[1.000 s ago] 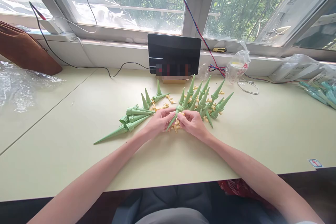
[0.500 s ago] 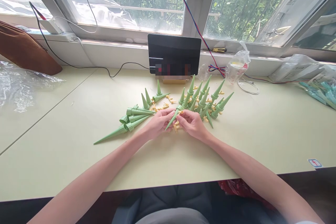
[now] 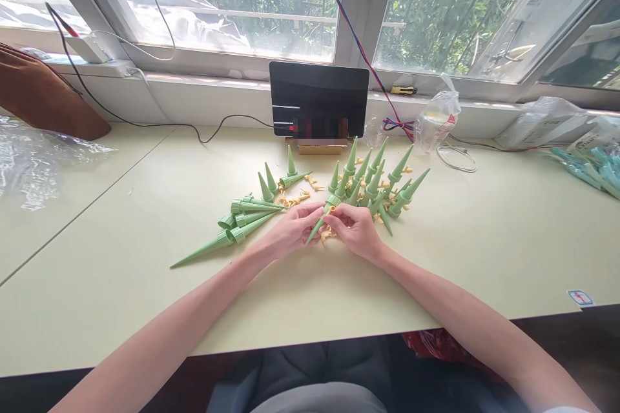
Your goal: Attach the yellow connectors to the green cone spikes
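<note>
Nearer the person than the tablet [image 3: 318,97], the left hand [image 3: 298,226] grips a tapered green spike [image 3: 316,231], while the right hand's fingers pinch a small yellow fitting [image 3: 332,210] against it; whether the two are joined is hard to tell. Standing spikes [image 3: 375,184] crowd the surface [image 3: 368,300] in front of the tablet, just beyond the right hand: a knuckle bump could topple them, and a loose pinch could drop the fitting.
</note>
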Motion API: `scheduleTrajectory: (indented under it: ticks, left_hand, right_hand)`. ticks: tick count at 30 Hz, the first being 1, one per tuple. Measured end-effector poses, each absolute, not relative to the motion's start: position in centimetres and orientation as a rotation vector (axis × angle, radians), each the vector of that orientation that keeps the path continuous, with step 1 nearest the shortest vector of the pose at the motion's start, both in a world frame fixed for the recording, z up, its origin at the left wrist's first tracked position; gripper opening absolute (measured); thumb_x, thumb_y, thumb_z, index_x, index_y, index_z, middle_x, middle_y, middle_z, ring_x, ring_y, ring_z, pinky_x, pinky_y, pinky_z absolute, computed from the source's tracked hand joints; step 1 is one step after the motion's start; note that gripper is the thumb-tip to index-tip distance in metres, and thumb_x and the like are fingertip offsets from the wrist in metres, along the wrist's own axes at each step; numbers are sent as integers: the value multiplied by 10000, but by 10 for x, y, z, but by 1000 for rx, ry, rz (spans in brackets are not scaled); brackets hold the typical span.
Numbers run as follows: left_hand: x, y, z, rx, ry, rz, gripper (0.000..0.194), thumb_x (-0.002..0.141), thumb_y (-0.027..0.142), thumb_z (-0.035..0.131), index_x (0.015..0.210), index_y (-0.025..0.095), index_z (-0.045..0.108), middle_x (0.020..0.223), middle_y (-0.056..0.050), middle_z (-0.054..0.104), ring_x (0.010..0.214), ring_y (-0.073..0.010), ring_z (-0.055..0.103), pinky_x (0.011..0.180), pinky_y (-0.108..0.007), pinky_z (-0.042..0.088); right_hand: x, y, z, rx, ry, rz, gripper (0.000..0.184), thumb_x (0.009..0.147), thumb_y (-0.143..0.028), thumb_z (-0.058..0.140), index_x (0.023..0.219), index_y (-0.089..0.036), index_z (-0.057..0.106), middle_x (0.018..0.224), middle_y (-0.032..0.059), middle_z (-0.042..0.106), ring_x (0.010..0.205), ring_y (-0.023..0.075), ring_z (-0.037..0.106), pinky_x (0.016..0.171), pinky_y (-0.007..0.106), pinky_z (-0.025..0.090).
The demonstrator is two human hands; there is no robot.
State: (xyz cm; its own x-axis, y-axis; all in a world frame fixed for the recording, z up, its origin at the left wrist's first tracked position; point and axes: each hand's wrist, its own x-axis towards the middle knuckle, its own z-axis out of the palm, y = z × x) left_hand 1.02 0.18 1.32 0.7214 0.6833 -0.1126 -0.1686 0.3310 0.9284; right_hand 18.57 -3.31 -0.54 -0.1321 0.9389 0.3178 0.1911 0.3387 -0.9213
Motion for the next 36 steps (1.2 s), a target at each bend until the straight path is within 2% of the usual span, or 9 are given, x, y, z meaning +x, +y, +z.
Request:
scheduleTrajectory:
  ticks: [6, 13, 25, 30, 36]
  left_hand:
    - [11, 2, 13, 1086, 534, 603, 307, 863, 453, 682, 867, 151, 624, 693, 21, 457, 555, -69, 383, 494, -192, 336]
    - [10, 4, 15, 1062, 524, 592, 315, 861, 449, 688, 877, 142, 623, 667, 23, 449, 539, -65, 365, 494, -197, 312]
    - [10, 6, 12, 1011, 524, 602, 296, 840, 435, 718, 848, 150, 640, 651, 20, 483, 526, -61, 393, 462, -188, 294]
    - [10, 9, 11, 1000, 570, 678, 321, 799, 420, 762, 961, 160, 665, 655, 25, 510, 519, -64, 423, 454, -188, 314]
    - [7, 16, 14, 1093, 753, 925, 573, 795, 441, 758, 1260, 177, 554, 647, 20, 567, 491, -69, 414, 455, -194, 315]
  right_hand:
    - [187, -32, -8, -1041, -1579, 921, 346, 877, -507, 644, 717, -207, 580, 656, 26, 669, 523, 137, 543, 486, 271, 438]
    - [188, -32, -5, -1055, -1640, 878, 381, 807, -551, 712, 713, -210, 570, 603, 1, 579, 533, 135, 508, 492, 276, 424]
    - [186, -32, -4, -1058, -1624, 867, 392, 798, -571, 708, 711, -213, 575, 588, -1, 565, 523, 133, 486, 491, 279, 420]
    - [186, -33, -5, -1056, -1661, 772, 304, 899, -475, 615, 756, -207, 592, 621, 5, 580, 515, 125, 474, 494, 271, 384]
    - [187, -32, -4, -1186, -1601, 633, 263, 957, -406, 523, 808, -201, 594, 675, 14, 597, 547, 131, 509, 543, 268, 401]
